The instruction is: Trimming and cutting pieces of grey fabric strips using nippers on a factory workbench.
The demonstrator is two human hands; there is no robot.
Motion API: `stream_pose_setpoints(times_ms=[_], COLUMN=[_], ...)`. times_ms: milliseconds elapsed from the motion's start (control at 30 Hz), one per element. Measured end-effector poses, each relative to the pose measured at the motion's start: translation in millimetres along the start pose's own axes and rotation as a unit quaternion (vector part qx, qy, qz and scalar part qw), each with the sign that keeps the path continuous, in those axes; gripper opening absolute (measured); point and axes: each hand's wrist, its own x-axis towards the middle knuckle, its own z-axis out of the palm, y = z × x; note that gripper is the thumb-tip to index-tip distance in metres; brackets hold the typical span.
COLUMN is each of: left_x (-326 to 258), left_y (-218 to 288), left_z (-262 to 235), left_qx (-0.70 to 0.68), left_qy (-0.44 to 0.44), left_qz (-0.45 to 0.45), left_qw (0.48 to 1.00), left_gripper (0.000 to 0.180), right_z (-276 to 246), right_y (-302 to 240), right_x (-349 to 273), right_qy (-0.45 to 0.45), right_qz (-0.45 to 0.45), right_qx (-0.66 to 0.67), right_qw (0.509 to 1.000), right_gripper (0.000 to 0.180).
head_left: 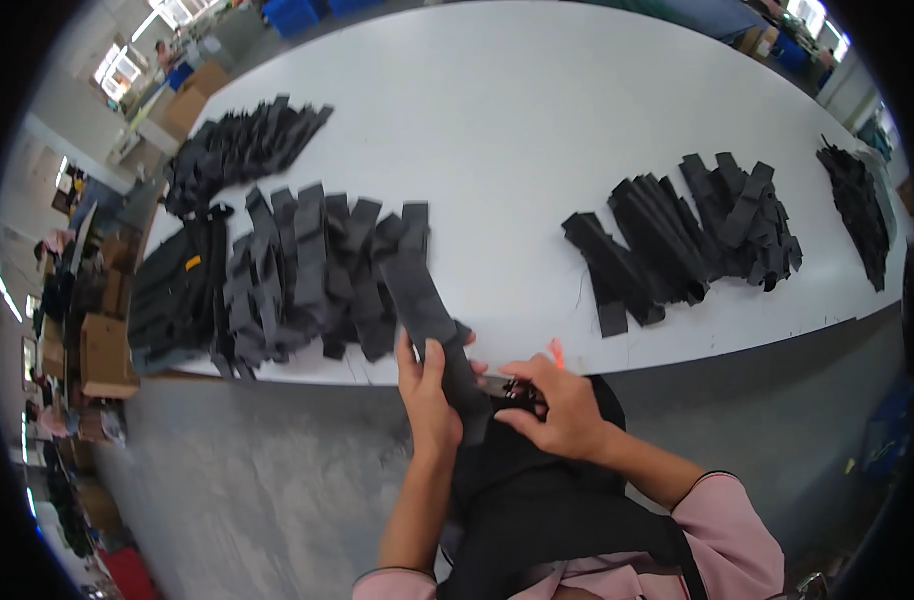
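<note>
My left hand (433, 402) is closed around a dark grey fabric strip (421, 303), thumb on top, just off the table's front edge. The strip slants from the near-left pile down toward my lap. In my right hand (569, 412) are small black thread snips (520, 394), their tip close to the strip's right edge. My fingers cover part of the snips, so I cannot see whether the blades touch the cloth. A bright orange tag or ribbon (556, 352) sticks up beside my right fingers.
On the white table (497, 130), a pile of grey strips (307, 265) lies left, beside a black bundle with a yellow mark (180, 285). Another pile (247, 145) lies farther back. Black strips (662, 235) spread at right, a dark bundle (857, 215) beyond. Cardboard boxes (110, 355) stand left.
</note>
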Motion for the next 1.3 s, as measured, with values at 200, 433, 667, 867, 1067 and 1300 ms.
stream_pose_setpoints(times_ms=[200,433,667,867,1067,1300], left_x=[2,0,3,3,3,3], left_y=[0,-1,-2,-4,-7,-7], left_z=[-7,-9,-14,-13,-17,-17], left_qx=[-0.014,-0.018,-0.023,-0.013,-0.018,-0.015], left_qy=[-0.002,0.002,-0.007,-0.006,-0.016,-0.026], left_qz=[-0.047,-0.067,-0.1,-0.09,-0.098,-0.119], left_qw=[0.999,0.998,0.995,0.996,0.995,0.992], left_gripper=[0.042,0.043,0.044,0.032,0.034,0.036], right_z=[4,6,3,-1,0,4], right_y=[17,15,18,14,12,13], right_x=[-1,-1,-1,1,1,0], right_qy=[0.052,0.024,0.049,0.013,0.0,-0.011], right_qz=[-0.108,-0.173,-0.199,-0.201,-0.206,-0.201], right_qx=[-0.122,-0.168,-0.177,-0.21,-0.22,-0.216], right_qw=[0.985,0.97,0.963,0.957,0.953,0.955], right_gripper=[0.031,0.032,0.032,0.034,0.029,0.032])
